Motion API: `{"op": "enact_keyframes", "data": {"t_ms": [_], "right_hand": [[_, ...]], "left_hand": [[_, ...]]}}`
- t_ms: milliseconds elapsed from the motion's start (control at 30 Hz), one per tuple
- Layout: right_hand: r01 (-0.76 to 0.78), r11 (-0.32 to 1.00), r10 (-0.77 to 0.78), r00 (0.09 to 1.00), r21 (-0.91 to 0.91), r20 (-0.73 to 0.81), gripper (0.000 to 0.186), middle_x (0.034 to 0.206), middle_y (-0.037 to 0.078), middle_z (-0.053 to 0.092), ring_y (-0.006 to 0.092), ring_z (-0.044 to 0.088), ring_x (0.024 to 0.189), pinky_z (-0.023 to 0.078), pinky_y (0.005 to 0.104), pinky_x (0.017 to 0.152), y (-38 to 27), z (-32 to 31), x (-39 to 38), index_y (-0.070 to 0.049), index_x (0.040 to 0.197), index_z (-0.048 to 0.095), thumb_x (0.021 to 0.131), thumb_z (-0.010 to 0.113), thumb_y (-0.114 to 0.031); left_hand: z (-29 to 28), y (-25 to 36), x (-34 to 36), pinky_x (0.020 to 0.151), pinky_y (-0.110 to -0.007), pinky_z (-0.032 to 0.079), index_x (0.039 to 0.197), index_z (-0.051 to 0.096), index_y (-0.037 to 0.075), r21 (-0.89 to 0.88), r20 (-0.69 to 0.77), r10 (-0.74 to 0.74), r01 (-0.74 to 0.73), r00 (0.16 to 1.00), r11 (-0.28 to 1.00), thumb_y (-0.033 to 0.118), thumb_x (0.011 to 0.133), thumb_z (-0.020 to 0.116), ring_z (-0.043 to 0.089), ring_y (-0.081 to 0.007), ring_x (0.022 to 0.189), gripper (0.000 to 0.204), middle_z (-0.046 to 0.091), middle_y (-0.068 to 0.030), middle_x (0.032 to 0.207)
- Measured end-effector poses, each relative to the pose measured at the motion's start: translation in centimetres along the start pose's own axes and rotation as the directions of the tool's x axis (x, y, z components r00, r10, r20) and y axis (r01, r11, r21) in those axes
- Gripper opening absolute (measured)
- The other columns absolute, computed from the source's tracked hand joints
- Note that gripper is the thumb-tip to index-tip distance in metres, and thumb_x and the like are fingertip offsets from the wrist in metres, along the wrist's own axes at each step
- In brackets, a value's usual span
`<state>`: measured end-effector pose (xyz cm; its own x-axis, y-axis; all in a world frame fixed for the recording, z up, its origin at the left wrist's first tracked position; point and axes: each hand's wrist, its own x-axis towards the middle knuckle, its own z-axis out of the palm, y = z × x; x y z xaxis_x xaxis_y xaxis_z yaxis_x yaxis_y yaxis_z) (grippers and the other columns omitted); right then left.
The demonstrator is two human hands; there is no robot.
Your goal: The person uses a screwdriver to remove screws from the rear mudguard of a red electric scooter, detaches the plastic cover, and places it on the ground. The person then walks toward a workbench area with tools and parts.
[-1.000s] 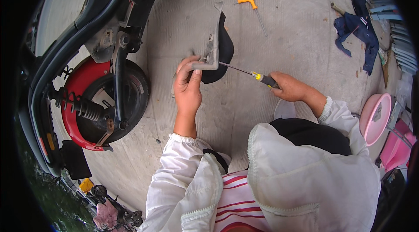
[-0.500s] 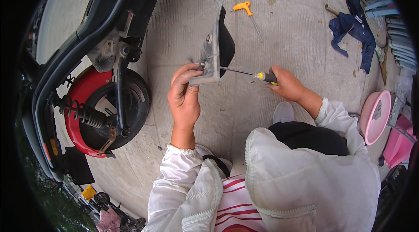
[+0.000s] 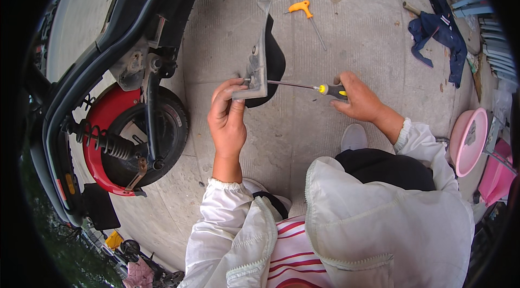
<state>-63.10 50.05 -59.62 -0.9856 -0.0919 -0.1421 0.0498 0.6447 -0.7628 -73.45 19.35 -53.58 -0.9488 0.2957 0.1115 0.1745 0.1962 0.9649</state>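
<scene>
My left hand (image 3: pixel 227 128) pinches the lower corner of a dusty grey-and-black plastic guard (image 3: pixel 260 68), held up above the paving. Its fingertips are at a small metal fastener (image 3: pixel 247 80) on the guard's left face. From the other side, a screwdriver (image 3: pixel 325 89) with a black-and-yellow handle reaches into the guard, shaft nearly level. My right hand (image 3: pixel 362 99) has that handle's end between thumb and fingers. The guard's wall hides the screwdriver's tip, so I cannot tell exactly how it meets the fastener.
At the left stands a black scooter frame (image 3: pixel 89 55) with a red-covered wheel (image 3: pixel 100 160) and a shock absorber (image 3: pixel 108 143). An orange-handled hex key (image 3: pixel 301 8) lies beyond the guard. Dark blue clothing (image 3: pixel 441 36) and a pink basin (image 3: pixel 468 141) are at the right.
The guard has shifted slightly left and turned a little, showing more of its black side. The fingers of my right hand have spread somewhat on the screwdriver handle.
</scene>
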Motion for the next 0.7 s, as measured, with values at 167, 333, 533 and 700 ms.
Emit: {"op": "enact_keyframes", "data": {"t_ms": [167,333,533,700], "right_hand": [[-0.028,1.0,0.027,0.992,0.012,0.124,0.034,0.1,0.023,0.053,0.0438,0.055,0.094,0.046,0.0466,0.078,1.6,0.4,-0.2,-0.001,0.102,0.046,0.078,0.07,-0.006],[-0.159,0.987,0.158,0.984,-0.002,0.079,0.034,0.102,0.023,0.052,0.0442,0.055,0.096,0.045,0.0487,0.079,2.1,1.2,-0.6,-0.002,0.107,0.046,0.079,0.066,-0.003],[-0.103,0.983,0.094,0.993,-0.152,-0.066,0.038,0.106,0.021,0.056,0.0446,0.057,0.098,0.048,0.0485,0.08,6.9,0.5,-2.9,-0.004,0.114,0.048,0.081,0.067,-0.003],[-0.214,0.974,0.209,0.975,-0.07,-0.078,0.045,0.109,0.018,0.062,0.0351,0.063,0.102,0.05,0.0404,0.086,6.7,-1.5,-2.8,-0.004,0.123,0.054,0.081,0.072,-0.006]], "left_hand": [[0.1,-0.1,0.0,0.095,-0.03,0.045,0.103,0.068,0.001,0.003,-0.03,-0.02,0.02,0.999,1.0,0.001,0.094,0.061,0.056,-0.02,0.109,0.011,0.06,-0.011,0.118],[0.4,-0.2,-0.1,0.093,-0.03,0.044,0.103,0.069,0.002,0.045,-0.057,0.022,-0.019,0.998,0.999,-0.001,0.092,0.063,0.056,-0.0196,0.102,0.013,0.059,-0.0089,0.108],[0.4,0.0,-0.1,0.08,-0.026,0.046,0.105,0.071,0.009,0.599,0.122,0.129,-0.176,0.984,0.781,0.002,0.091,0.065,0.056,-0.0131,0.08,0.018,0.055,-0.0022,0.073],[1.0,-6.5,-2.6,0.07,-0.028,0.049,0.108,0.066,0.003,0.04,0.033,-0.502,0.501,0.864,0.865,0.016,0.1,0.054,0.059,-0.0113,0.075,0.02,0.067,-0.006,0.087]]}}
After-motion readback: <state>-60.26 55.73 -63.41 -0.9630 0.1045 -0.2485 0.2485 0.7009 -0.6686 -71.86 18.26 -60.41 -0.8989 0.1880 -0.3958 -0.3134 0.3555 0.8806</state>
